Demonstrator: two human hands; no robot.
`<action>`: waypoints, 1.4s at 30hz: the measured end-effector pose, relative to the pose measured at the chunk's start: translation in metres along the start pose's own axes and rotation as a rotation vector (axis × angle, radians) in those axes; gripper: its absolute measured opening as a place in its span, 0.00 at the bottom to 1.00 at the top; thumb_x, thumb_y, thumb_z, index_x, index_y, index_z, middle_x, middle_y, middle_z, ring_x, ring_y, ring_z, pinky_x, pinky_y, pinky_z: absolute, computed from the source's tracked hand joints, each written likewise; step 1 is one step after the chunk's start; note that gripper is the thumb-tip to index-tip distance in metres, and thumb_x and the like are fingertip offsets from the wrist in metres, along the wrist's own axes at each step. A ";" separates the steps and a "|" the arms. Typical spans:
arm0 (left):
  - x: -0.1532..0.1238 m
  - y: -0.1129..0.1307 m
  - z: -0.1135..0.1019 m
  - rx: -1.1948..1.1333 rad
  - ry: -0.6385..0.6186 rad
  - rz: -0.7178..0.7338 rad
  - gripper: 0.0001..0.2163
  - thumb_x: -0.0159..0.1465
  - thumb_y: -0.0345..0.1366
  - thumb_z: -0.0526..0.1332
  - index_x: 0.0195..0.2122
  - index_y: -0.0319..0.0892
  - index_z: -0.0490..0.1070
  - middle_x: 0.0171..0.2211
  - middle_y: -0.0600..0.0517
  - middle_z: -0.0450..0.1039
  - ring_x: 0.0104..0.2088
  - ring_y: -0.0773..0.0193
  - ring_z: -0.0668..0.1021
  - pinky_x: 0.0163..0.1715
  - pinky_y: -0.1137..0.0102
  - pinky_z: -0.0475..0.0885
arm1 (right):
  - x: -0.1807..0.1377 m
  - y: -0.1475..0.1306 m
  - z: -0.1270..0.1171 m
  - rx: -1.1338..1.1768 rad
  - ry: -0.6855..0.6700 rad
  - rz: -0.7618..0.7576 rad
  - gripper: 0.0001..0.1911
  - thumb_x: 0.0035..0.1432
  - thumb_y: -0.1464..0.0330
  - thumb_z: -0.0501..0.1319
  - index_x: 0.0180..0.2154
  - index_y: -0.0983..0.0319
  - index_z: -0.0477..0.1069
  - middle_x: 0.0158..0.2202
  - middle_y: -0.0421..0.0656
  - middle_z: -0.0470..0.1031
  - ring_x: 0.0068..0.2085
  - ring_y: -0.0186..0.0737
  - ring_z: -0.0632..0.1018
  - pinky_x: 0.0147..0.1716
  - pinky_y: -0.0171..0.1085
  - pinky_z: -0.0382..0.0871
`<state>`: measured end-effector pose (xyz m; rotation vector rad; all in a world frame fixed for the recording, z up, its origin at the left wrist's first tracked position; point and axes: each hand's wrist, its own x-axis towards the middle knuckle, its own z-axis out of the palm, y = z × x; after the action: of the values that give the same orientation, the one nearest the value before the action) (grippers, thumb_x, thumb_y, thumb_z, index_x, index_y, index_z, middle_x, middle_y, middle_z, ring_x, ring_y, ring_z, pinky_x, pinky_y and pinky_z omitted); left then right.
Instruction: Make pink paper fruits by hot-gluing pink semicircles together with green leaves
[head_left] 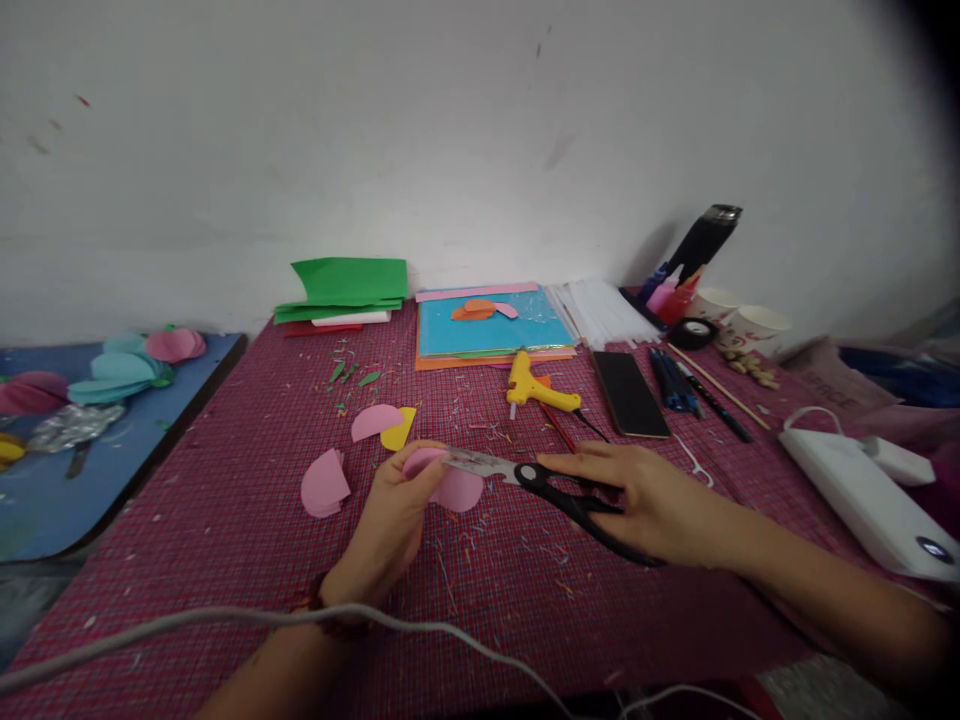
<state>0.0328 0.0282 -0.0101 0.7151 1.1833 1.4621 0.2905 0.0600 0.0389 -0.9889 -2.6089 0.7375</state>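
Note:
My left hand (394, 515) is closed on a folded pink paper circle (454, 485), held just above the red checked tablecloth (225, 500). My right hand (645, 495) grips the black handles of a pair of scissors (540, 478). The scissors' metal blades point left and meet the pink paper at my left fingers. More pink paper half-circles (324, 484) lie left of my left hand. Another pink piece (373, 421) and a yellow piece (399, 430) lie just behind it.
A yellow glue gun (536, 388), a black phone (630, 393), pens (675, 380), blue and green paper stacks (491, 325), cups (757, 325), a black flask (705, 240) and a white power bank (862, 495) sit behind and right. Paper flowers (120, 370) lie on a blue board at left. A white cable (300, 620) crosses the near edge.

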 end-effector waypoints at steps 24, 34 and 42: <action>-0.001 0.004 0.001 0.000 -0.049 -0.018 0.08 0.47 0.36 0.71 0.25 0.40 0.76 0.25 0.54 0.74 0.27 0.68 0.72 0.31 0.72 0.66 | -0.001 0.006 0.001 0.015 0.036 0.001 0.31 0.54 0.73 0.59 0.59 0.50 0.64 0.43 0.42 0.76 0.39 0.40 0.77 0.38 0.37 0.71; 0.001 0.001 -0.001 0.006 -0.052 -0.013 0.07 0.48 0.36 0.71 0.26 0.40 0.77 0.26 0.54 0.75 0.28 0.69 0.73 0.31 0.74 0.66 | 0.000 0.006 0.001 0.031 -0.022 0.030 0.32 0.54 0.75 0.59 0.60 0.52 0.63 0.43 0.42 0.75 0.38 0.38 0.76 0.36 0.34 0.69; 0.002 -0.002 -0.002 -0.001 -0.016 -0.015 0.09 0.46 0.36 0.73 0.26 0.40 0.77 0.25 0.55 0.74 0.28 0.70 0.72 0.30 0.75 0.65 | 0.000 0.008 0.000 0.068 -0.064 0.033 0.32 0.55 0.76 0.60 0.60 0.51 0.63 0.41 0.41 0.74 0.37 0.35 0.76 0.35 0.33 0.67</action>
<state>0.0308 0.0297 -0.0128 0.7148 1.1731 1.4422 0.2953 0.0651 0.0347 -1.0076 -2.6082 0.8733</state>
